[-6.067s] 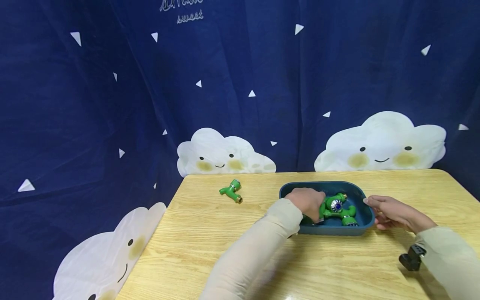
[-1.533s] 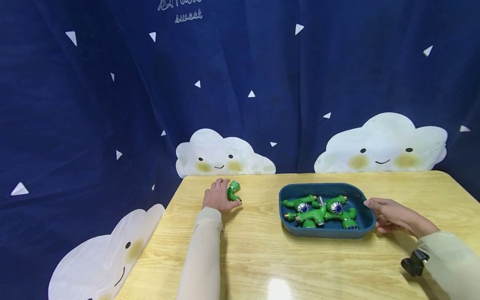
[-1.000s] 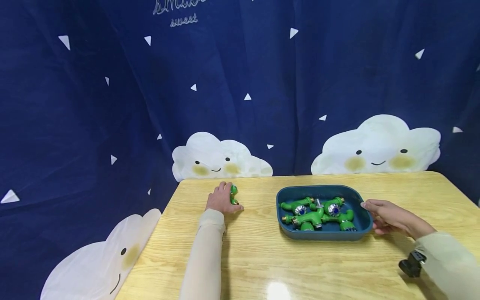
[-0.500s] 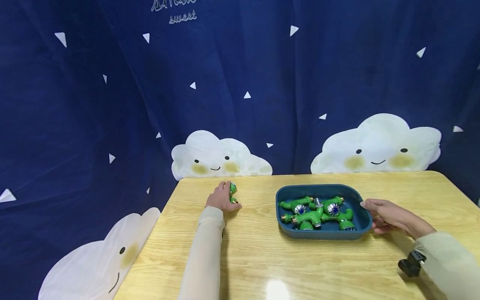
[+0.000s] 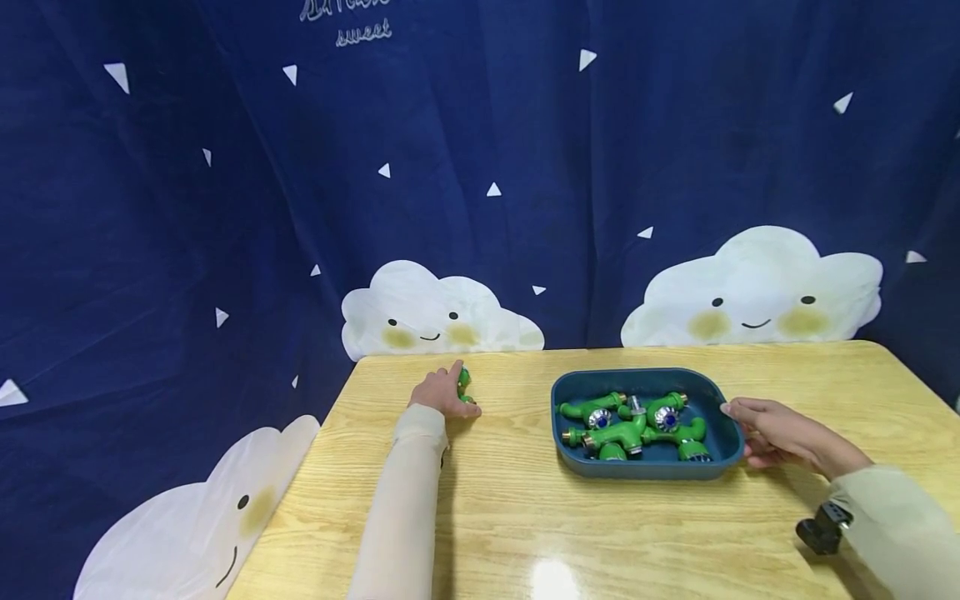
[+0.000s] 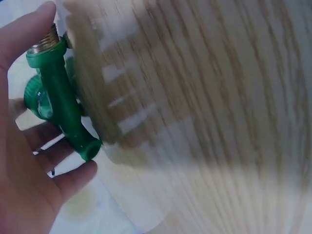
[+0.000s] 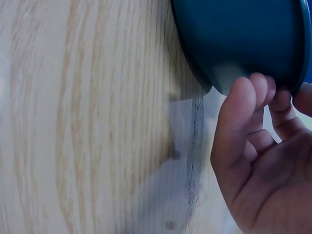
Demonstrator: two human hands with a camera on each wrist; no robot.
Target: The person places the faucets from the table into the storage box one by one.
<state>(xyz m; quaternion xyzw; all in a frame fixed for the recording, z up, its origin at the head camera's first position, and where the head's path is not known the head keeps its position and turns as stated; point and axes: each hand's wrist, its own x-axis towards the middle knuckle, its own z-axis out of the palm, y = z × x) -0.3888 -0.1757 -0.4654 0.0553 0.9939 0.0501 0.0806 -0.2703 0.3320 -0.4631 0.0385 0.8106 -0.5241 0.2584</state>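
At the table's far left, my left hand (image 5: 442, 393) grips a green tap (image 6: 63, 100) with a threaded brass end. In the left wrist view the thumb lies by the brass thread and the fingers curl behind the tap body; in the head view the hand hides most of it. My right hand (image 5: 783, 433) holds the right end of a dark blue plastic bin (image 5: 645, 471), thumb at the rim and fingers against the outer wall (image 7: 243, 44). Several more green taps (image 5: 622, 433) with chrome and blue knobs lie inside the bin.
The bin stands on a light wood-grain table (image 5: 525, 517), right of centre. A dark blue curtain (image 5: 480, 125) with white clouds hangs behind the table's far edge. A small black camera (image 5: 823, 527) is strapped at the right wrist.
The left hand has left the bin, reached to the lone tap at the far left and closed its fingers round it. The right hand has stayed on the bin's end.
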